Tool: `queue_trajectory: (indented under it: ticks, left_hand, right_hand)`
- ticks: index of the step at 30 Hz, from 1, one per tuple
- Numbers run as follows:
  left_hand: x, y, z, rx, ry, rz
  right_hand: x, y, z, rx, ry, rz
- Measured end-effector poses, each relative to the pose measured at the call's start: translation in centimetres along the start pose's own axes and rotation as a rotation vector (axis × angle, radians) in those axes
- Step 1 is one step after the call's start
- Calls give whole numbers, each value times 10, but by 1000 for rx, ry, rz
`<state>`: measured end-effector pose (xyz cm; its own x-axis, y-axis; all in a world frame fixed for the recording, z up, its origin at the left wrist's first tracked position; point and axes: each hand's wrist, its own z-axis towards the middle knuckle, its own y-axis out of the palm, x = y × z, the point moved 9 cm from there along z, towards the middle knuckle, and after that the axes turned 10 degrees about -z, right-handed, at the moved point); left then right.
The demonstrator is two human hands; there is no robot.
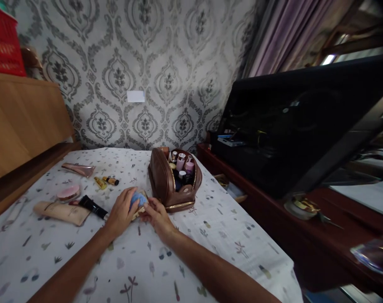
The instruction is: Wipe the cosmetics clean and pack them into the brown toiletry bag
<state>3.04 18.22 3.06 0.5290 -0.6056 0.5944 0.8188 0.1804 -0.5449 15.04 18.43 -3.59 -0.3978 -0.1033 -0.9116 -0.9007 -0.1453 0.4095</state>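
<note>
In the middle of the cloth, my left hand point(123, 209) and my right hand point(156, 216) both close around a small blue item with a pale gold edge point(138, 198); its kind is unclear, as fingers cover much of it. Just beyond my right hand stands a brown leather cosmetic bag point(161, 176), unzipped, with several bottles inside, among them a pink one point(180, 161). A black tube point(93, 206) lies left of my left hand. Near it are a beige tube point(62, 212) and a round pink compact point(68, 192).
A rose-coloured tube point(78, 169), a small yellow bottle point(99, 182) and a black-and-gold vial point(111, 180) lie farther back on the patterned cloth point(216, 244). A dark red desk point(261, 210) with a large black screen point(283, 126) borders the right. A wooden panel point(24, 122) stands left.
</note>
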Motion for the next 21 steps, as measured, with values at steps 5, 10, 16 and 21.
queue_trajectory:
  ticks: [5, 10, 16, 21]
  left_hand:
    - [-16, 4, -1, -39, -172, -85]
    - [-20, -2, 4, -21, -247, -179]
    - [-15, -10, 9, 42, -297, -344]
    - [-13, -9, 9, 53, -305, -482]
  right_hand:
    - [-2, 0, -3, 6, 6, 31]
    - [-3, 5, -3, -48, 5, -13]
    - [-6, 9, -4, -96, -37, -90]
    - [-14, 11, -6, -106, -73, -176]
